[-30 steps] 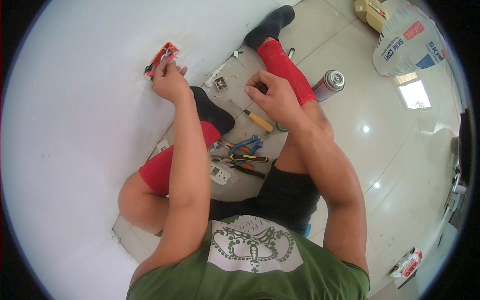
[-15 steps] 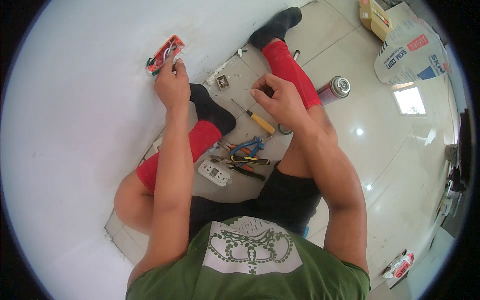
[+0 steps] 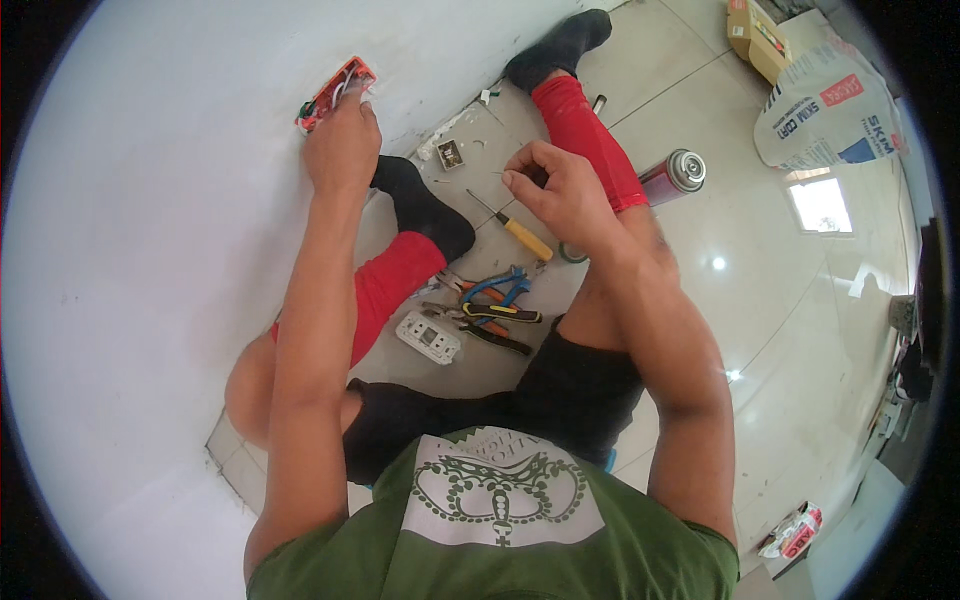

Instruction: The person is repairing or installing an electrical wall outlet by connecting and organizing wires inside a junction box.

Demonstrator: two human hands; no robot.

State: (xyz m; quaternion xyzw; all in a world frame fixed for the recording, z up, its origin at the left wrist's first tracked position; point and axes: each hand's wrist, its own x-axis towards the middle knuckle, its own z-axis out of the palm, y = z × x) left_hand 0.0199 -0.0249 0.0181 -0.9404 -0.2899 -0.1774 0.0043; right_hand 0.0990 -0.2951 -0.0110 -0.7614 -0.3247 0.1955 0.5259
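An orange electrical wall box (image 3: 338, 95), with wires inside, is set into the white wall at the upper left. At its opening is my left hand (image 3: 342, 145), its fingers bent in among the white wires (image 3: 345, 82); the fingertips are partly hidden. My right hand (image 3: 562, 192) hovers over the floor beside my right shin, thumb and forefinger pinched on a thin, short piece like a screw (image 3: 499, 173). Between my legs lie a yellow-handled screwdriver (image 3: 524, 238), several pliers (image 3: 500, 290), a black-and-yellow cutter knife (image 3: 502, 313) and a white socket outlet (image 3: 428, 337).
A small square metal box (image 3: 450, 155) sits near the wall among bits of debris. Right of my shin stands a spray can (image 3: 675, 175). Farther off are a white plastic sack (image 3: 830, 110) and a cardboard box (image 3: 757, 40). A red-and-white packet (image 3: 792, 530) lies at lower right.
My left hand has moved slightly up and deeper into the wall box, its fingers now less visible. My right hand keeps its pinch almost in the same place.
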